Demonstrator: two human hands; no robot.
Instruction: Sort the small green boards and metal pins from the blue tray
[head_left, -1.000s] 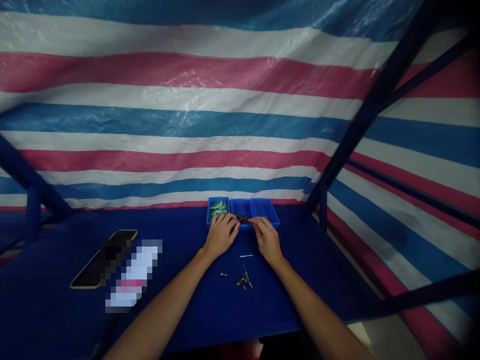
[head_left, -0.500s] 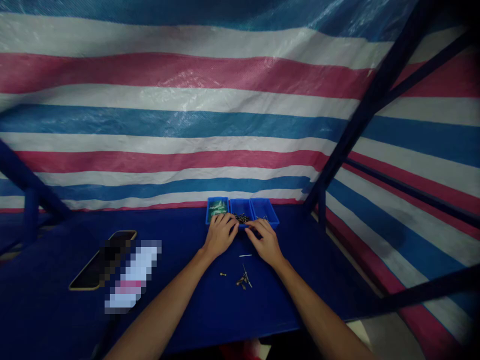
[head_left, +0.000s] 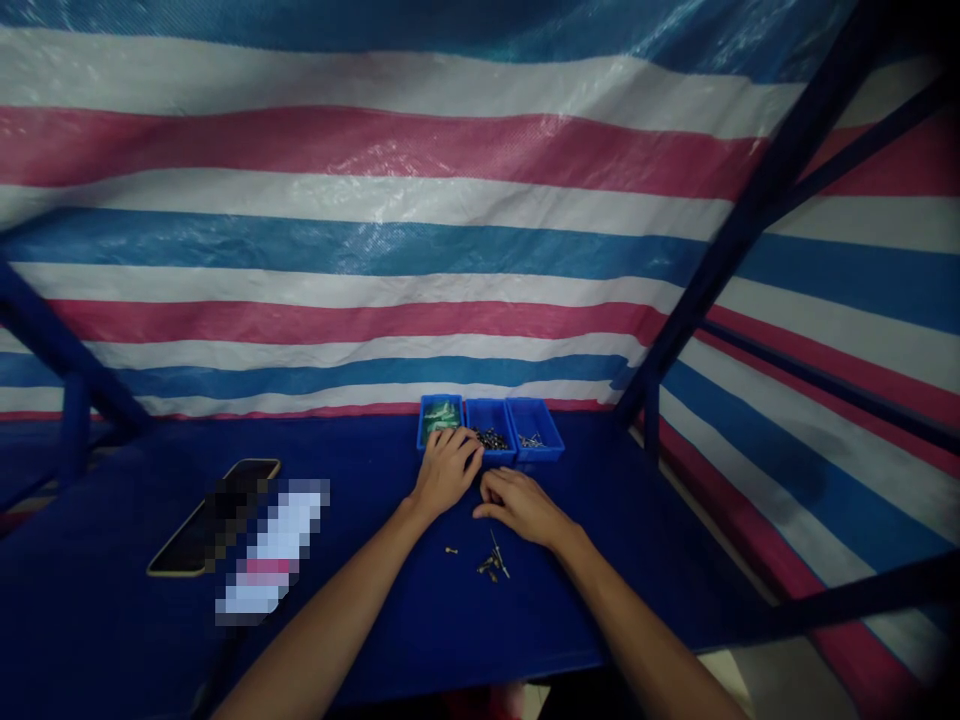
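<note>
My left hand [head_left: 448, 472] rests at the front of the blue bins, its fingers bent down and drawn together; anything in them is hidden. Just right of it, low over the table, my right hand [head_left: 525, 505] has its thumb held apart from curled fingers, and nothing shows in the gap. Small dark metal fittings [head_left: 492, 439] fill the bottom of the middle bin [head_left: 487, 412]. Thin silver pins [head_left: 532, 440] lie in the right bin [head_left: 536, 415]. In front of the hands lie a small brass-coloured piece [head_left: 451, 550], several dark brass fittings [head_left: 489, 568] and a silver pin [head_left: 500, 556].
Green-and-clear packets [head_left: 442, 415] sit in the left bin [head_left: 422, 420]. A phone [head_left: 199, 525] and a blurred-out pale object [head_left: 274, 555] lie on the blue table [head_left: 375, 640] at left. Blue frame posts [head_left: 675, 300] and a striped sheet [head_left: 360, 240] enclose the table.
My right hand has drawn back from the bins toward me and left, uncovering the right bin. The separate pin between the hands is now hidden. My left hand has barely moved.
</note>
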